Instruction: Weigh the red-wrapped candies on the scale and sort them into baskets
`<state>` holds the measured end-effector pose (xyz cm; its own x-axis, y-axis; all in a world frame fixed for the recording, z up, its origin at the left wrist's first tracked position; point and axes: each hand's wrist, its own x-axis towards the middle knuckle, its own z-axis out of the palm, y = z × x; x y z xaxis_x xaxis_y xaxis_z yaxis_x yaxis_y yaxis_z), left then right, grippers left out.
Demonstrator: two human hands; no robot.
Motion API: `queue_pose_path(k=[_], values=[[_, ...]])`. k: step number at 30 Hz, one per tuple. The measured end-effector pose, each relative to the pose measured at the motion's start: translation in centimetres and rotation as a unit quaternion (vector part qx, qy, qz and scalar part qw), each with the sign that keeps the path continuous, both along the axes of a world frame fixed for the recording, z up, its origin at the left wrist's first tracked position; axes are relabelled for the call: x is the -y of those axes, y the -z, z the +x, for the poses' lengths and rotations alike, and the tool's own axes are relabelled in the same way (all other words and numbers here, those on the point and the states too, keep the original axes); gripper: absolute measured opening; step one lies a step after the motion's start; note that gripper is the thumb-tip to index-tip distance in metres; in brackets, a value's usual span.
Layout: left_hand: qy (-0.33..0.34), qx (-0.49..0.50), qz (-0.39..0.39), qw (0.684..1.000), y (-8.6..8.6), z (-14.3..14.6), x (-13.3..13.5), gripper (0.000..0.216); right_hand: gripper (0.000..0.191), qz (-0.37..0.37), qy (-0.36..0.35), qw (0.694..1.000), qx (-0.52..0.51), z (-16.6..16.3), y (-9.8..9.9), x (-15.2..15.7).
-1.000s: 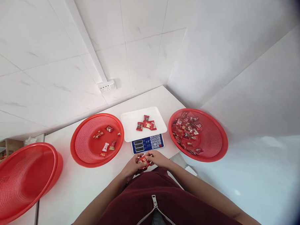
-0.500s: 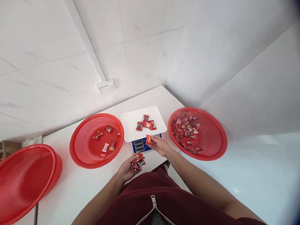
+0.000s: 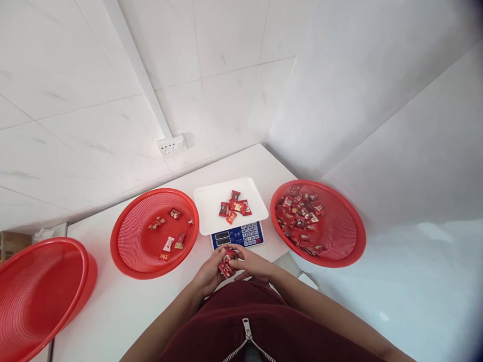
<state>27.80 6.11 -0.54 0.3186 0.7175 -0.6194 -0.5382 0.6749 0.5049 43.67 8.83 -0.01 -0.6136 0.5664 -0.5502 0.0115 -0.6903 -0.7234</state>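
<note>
Several red wrapped candies (image 3: 226, 266) are bunched in my left hand (image 3: 208, 273), close in front of my body. My right hand (image 3: 255, 265) meets it there, fingers closed on the same candies; the fingertips partly hide them. Just beyond both hands stands a blue-fronted digital scale (image 3: 239, 236) with a white tray (image 3: 208, 203) on top. On the tray lies a small group of red candies (image 3: 236, 206), with an orange-red candy (image 3: 231, 218) at its near side.
Right of the scale, a red basket (image 3: 349, 228) holds a heap of red candies (image 3: 299, 218). Another red basket (image 3: 123, 234) on the left has several scattered candies. A larger red basket (image 3: 86, 270) sits at far left. A socket strip (image 3: 171, 145) is on the wall.
My right hand has let go of the orange-red candy, which now lies on the tray, and has come back to the candies in my left hand. The view has tilted slightly up.
</note>
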Motion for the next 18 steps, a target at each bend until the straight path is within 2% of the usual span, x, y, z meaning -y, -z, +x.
queue_pose_path(k=[3, 6, 11, 15, 18], values=[[0.035, -0.031, -0.010, 0.999, -0.7, 0.9, -0.5, 0.055, 0.054, -0.003, 0.055, 0.997, 0.052, -0.4, 0.7, -0.3], [0.070, -0.060, -0.012, 0.996, -1.0, 1.5, -0.8, 0.066, 0.045, -0.019, 0.093, 0.994, 0.061, 0.1, 1.1, -0.7], [0.142, -0.088, 0.029, 0.985, -1.1, 1.7, -1.0, 0.075, 0.034, -0.048, 0.126, 0.988, 0.075, 1.8, 0.4, -0.8], [0.160, -0.100, 0.064, 0.980, -1.7, 1.4, -1.6, 0.071, 0.027, -0.055, 0.162, 0.983, 0.068, 3.2, -0.2, -1.3], [0.170, -0.170, 0.104, 0.965, -1.9, 0.6, -2.3, 0.059, 0.020, -0.043, 0.229, 0.970, 0.076, 4.9, -0.3, -2.5]])
